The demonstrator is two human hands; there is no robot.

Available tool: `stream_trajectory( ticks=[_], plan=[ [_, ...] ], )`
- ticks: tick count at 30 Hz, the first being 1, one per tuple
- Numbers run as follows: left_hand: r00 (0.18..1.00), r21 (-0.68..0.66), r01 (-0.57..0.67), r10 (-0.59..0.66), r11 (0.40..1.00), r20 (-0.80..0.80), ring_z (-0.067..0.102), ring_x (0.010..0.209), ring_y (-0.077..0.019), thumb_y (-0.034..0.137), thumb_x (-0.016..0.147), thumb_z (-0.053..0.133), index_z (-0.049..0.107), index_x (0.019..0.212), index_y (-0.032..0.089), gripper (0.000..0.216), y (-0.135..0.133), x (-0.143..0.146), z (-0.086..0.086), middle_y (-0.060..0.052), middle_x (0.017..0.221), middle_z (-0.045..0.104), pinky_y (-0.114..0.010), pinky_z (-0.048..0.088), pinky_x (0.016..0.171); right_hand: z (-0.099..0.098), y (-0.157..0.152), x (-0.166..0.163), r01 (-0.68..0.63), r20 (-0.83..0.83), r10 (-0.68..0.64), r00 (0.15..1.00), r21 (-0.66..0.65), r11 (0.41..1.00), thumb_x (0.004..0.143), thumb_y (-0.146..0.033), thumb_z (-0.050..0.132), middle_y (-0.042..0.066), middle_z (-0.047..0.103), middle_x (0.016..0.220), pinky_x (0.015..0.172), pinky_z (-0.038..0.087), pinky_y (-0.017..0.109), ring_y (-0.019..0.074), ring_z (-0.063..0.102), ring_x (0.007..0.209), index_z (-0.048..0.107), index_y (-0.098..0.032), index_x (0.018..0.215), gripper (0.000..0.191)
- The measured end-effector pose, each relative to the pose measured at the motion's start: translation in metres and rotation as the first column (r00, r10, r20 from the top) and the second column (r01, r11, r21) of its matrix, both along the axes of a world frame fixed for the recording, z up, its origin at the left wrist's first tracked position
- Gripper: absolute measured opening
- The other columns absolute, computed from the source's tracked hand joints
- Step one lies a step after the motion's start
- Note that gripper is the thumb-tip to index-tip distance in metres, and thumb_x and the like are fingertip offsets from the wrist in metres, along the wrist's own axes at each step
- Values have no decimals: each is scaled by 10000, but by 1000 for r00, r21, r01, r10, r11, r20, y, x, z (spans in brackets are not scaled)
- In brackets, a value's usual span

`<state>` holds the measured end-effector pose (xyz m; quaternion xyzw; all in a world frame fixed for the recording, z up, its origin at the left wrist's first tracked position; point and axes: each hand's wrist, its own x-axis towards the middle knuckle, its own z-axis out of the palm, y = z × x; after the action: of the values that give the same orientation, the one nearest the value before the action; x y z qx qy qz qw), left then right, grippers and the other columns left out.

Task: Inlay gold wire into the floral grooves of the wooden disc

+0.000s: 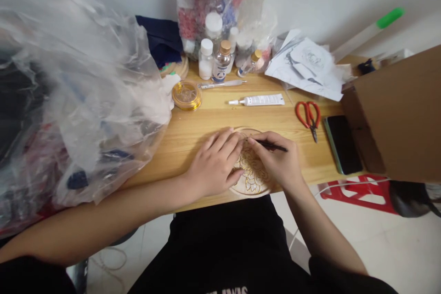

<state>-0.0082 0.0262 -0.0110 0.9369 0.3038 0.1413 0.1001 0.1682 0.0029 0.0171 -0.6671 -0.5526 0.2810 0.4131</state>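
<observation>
A round, pale wooden board [253,189] lies at the table's front edge, with gold wire outlines of petals [253,172] across its face. My left hand [217,161] rests flat over the board's left side, fingers stretched out and thumb on the pattern. Between the thumb and fingers of my right hand [277,156] is a slim dark tool that looks like black tweezers [272,145]. Its tip points left at the upper part of the board, near my left fingertips. What the tip touches is too small to make out.
Behind the board lie a spool of gold wire [186,95], a pen-like tool [222,84] and a white glue tube [263,100]. Red-handled pliers [309,117], a phone [342,144] and a cardboard box [403,115] are on the right. Bottles [221,62] stand behind; plastic bags [113,82] crowd the left.
</observation>
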Motion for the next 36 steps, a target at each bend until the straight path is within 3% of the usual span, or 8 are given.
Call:
stream_trajectory(
  ticks=[7,15,23,29,36],
  plan=[
    [1000,16,9,-9,1000,10,367,1355,-319,464,939,449,533,1311,75,545,0,-1,-2,-119,1395,521,-424,287,1103,9,3,7,9,38,-8,999,-32,999,761,-236,695,8,719,689,575,534,239,129,656,618,712,-189,731,58],
    [999,7,27,-27,1000,18,353,1358,-320,420,951,438,586,1251,91,470,0,1,-2,-96,1348,559,-413,296,1096,1,1,0,93,-9,-95,995,-130,987,786,-298,677,-17,634,553,493,478,232,97,559,480,693,-179,705,145],
    [999,-2,28,-28,1000,17,347,1372,-317,405,954,422,565,1275,83,477,1,1,-1,-92,1345,568,-404,288,1105,-4,-3,-12,153,100,-146,984,-61,986,812,-290,656,-3,665,612,558,527,261,117,602,533,689,-187,743,128],
    [999,-13,32,-32,999,3,345,1375,-324,411,961,405,512,1338,81,512,1,2,0,-87,1339,574,-419,281,1103,-5,-7,-15,74,248,-80,966,34,997,834,-245,643,7,714,729,609,546,253,125,649,638,693,-208,794,74],
    [1000,19,24,-24,1000,14,364,1355,-332,411,959,417,562,1288,86,484,0,2,-1,-74,1349,568,-422,284,1087,-6,-6,-6,-3,227,-3,974,25,1000,828,-240,662,8,720,752,620,560,267,131,659,652,707,-212,817,54]
  ],
)
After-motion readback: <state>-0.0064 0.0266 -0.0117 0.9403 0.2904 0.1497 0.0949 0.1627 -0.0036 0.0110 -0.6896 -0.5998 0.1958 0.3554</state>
